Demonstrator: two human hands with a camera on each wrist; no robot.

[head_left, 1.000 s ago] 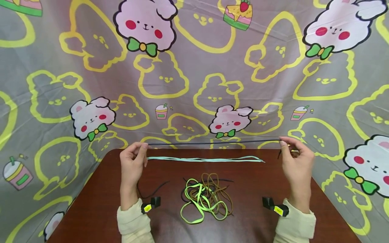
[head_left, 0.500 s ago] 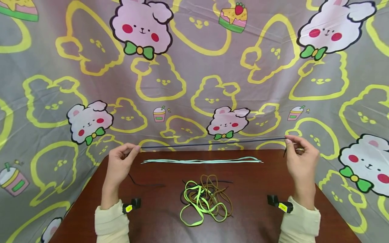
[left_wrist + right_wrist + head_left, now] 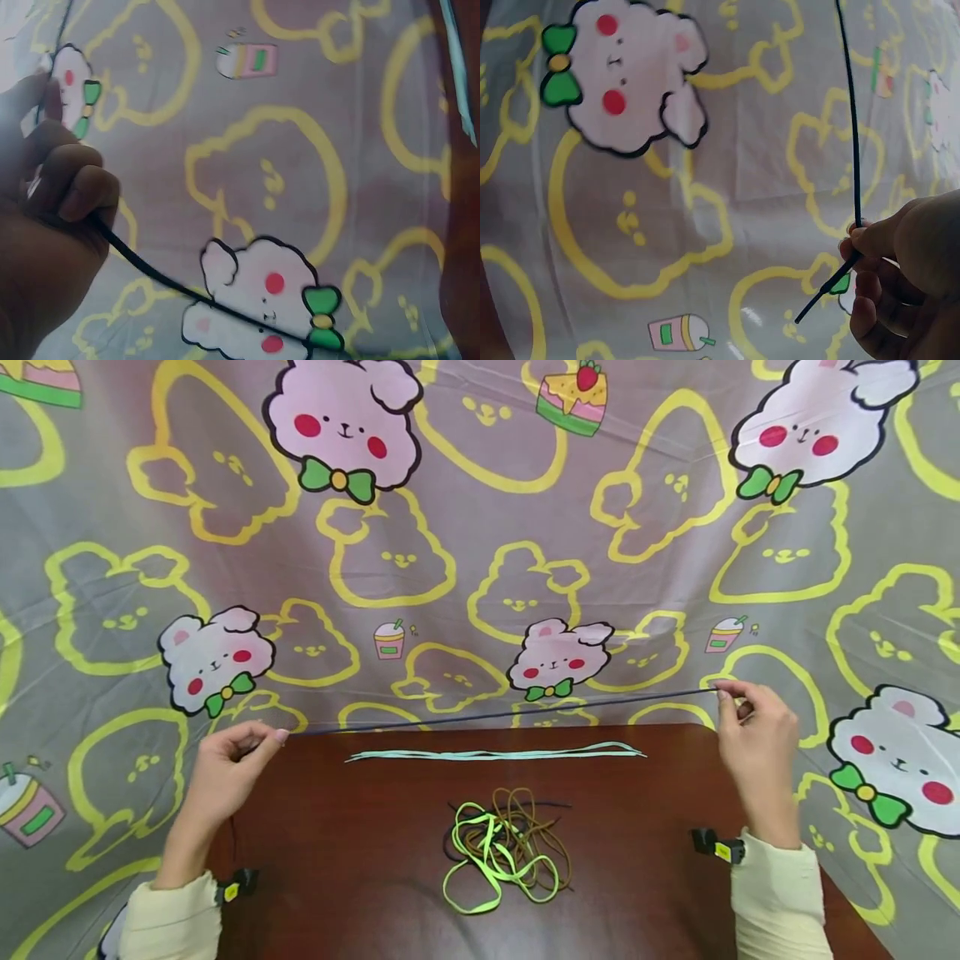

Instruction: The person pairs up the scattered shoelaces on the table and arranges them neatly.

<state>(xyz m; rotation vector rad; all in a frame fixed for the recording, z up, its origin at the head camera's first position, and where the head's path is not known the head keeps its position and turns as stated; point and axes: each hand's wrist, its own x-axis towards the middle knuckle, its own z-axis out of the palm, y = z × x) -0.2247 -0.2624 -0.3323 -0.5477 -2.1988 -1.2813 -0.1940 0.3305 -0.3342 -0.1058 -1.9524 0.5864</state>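
Note:
A dark blue shoelace (image 3: 502,715) is stretched taut between both hands above the table's far edge, sloping up to the right. My left hand (image 3: 234,768) pinches it between thumb and fingers. In the left wrist view its loose length (image 3: 161,279) hangs out below the curled fingers. My right hand (image 3: 759,739) pinches the lace near its other end; the short tip (image 3: 814,301) sticks out past the fingers in the right wrist view. Below the taut lace, light teal shoelaces (image 3: 495,755) lie straight across the table.
On the brown table (image 3: 337,860) lies a tangled pile of neon yellow-green laces (image 3: 480,906), brown laces (image 3: 566,860) and dark laces. A grey cloth printed with cartoon bunnies (image 3: 465,560) hangs behind and around the table.
My left hand has moved well to the left and a little down, lengthening the taut span of lace. My right hand has shifted slightly right and up, still pinching its end.

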